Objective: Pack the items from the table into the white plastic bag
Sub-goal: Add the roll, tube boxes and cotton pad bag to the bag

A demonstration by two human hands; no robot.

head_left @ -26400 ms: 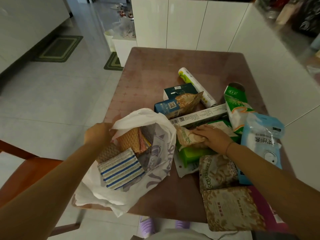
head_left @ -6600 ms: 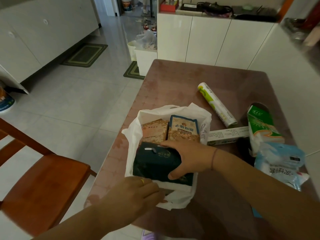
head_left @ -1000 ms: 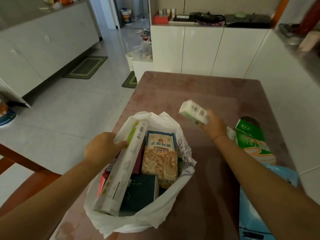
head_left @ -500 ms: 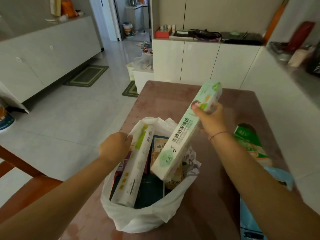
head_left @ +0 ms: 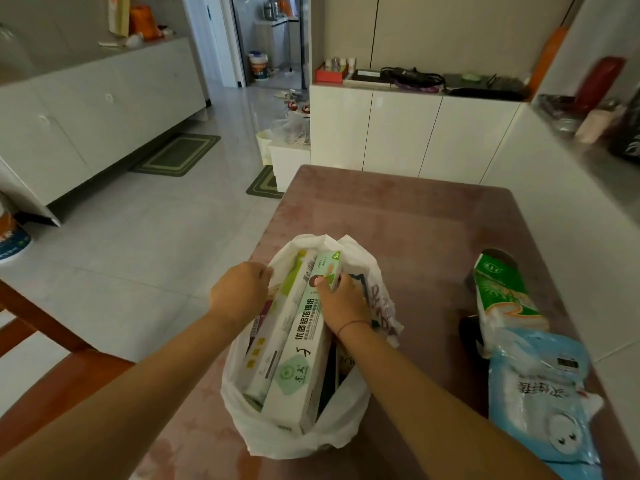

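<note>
Pale green card is what the right hand (head_left: 341,304) is curled round: the upper end of the long foil box (head_left: 304,344) is pinched between thumb and fingers. Half a second ago that box was held aloft, slanted above the opening. Now it has been lowered into the white plastic bag (head_left: 294,441), and its lower end is sunk deep in the bag, below the grip. One more item can thus be counted as nearly packed, though it has not yet been let go.

Just to the left of the grip a second long white box (head_left: 273,337) is stood alongside, touching the first. Further left, the bag's rim is gripped by the left hand (head_left: 239,292), fingers closed on the plastic, so that the mouth is held open. Well to the right of the grip, on the table (head_left: 398,216), a green-and-white pack (head_left: 502,296) and a blue pouch (head_left: 540,393) are left to be packed.
</note>
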